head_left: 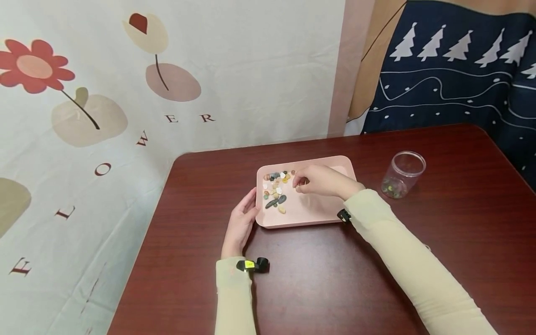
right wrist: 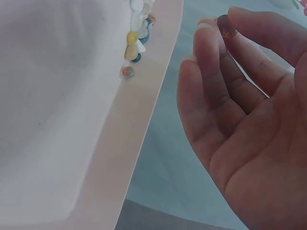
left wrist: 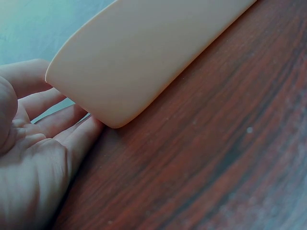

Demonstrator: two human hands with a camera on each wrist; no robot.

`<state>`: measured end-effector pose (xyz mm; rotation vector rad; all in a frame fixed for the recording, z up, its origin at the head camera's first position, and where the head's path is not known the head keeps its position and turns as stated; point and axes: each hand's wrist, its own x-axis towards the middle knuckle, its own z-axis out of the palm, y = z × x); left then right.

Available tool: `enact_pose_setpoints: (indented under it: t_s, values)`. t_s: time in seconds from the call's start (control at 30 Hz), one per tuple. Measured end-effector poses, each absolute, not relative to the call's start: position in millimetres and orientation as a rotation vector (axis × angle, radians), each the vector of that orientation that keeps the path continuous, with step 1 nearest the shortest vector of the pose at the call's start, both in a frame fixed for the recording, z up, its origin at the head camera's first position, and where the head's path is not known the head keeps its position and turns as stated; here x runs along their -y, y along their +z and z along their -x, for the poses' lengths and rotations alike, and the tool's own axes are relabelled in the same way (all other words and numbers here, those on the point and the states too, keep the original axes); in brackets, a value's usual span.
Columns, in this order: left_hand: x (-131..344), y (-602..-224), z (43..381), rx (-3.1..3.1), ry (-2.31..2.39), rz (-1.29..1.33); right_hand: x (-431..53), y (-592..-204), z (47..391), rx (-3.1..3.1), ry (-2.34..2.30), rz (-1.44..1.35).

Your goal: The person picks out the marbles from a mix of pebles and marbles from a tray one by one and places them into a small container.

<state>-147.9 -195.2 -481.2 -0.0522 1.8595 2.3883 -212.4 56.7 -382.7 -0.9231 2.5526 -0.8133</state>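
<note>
A pink tray [head_left: 311, 207] lies on the table, with several small pebbles of mixed colours along its left part. Among these are dark elongated stones [head_left: 271, 203] and a yellowish stone [head_left: 282, 210]. My left hand [head_left: 240, 228] touches the tray's left end with loosely extended fingers, also seen against the tray's outer wall in the left wrist view. Over the tray, my right hand [head_left: 321, 180] pinches a small reddish-brown, glassy stone [right wrist: 227, 26] between thumb and fingertips. In the right wrist view, a rounded orange-and-clear stone [right wrist: 127, 72] sits at the near end of the pebble row.
To the right of the tray stands a clear plastic jar [head_left: 403, 174] without a lid, holding some greenish pieces at its bottom. The dark red wooden table [head_left: 318, 270] ends at the back against a flower-printed cloth [head_left: 251, 70] and a navy tree-patterned cloth [head_left: 444, 88].
</note>
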Motion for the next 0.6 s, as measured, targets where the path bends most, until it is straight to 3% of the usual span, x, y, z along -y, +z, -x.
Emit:
enact_pose_setpoints:
  t_s: [0.6]
  values:
    - [195,-482,148,-1.845,2.403,0.016,-74,-377,188,-2.631,-0.969,0.896]
